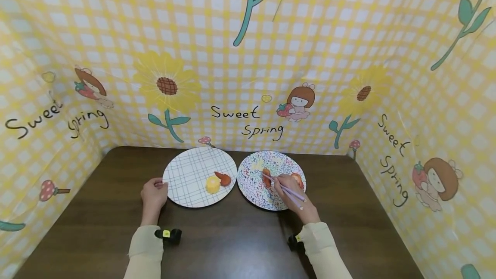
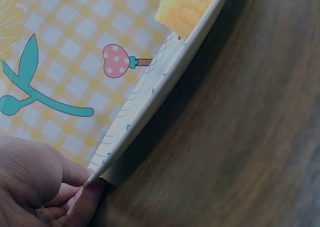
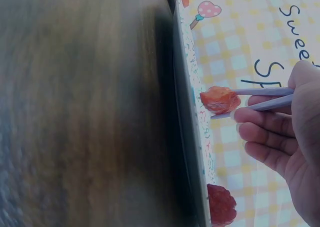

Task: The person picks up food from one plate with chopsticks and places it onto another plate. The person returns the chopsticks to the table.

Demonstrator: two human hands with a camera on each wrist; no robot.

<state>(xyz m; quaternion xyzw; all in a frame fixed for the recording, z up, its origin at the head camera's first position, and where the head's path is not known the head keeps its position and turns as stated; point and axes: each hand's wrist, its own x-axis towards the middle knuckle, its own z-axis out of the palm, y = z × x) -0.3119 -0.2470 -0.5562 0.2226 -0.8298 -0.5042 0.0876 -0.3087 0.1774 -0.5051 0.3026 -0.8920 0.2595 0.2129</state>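
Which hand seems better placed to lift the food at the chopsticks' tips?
Likely the right hand: it holds the chopsticks, whose tips are at the food; the left hand pinches the checked plate.

My left grip (image 1: pixel 154 195) holds the left rim of the white blue-gridded plate (image 1: pixel 187 175), which carries a yellow corn piece (image 1: pixel 212 185) just beside a reddish-brown food piece (image 1: pixel 224 179). My right grip (image 1: pixel 289 184) holds lilac chopsticks (image 1: pixel 295 194), their tips at a brown food piece (image 1: pixel 266 178) over the multicoloured speckled plate (image 1: pixel 252 193). Both plates share the dark wooden desk (image 1: pixel 232 244).
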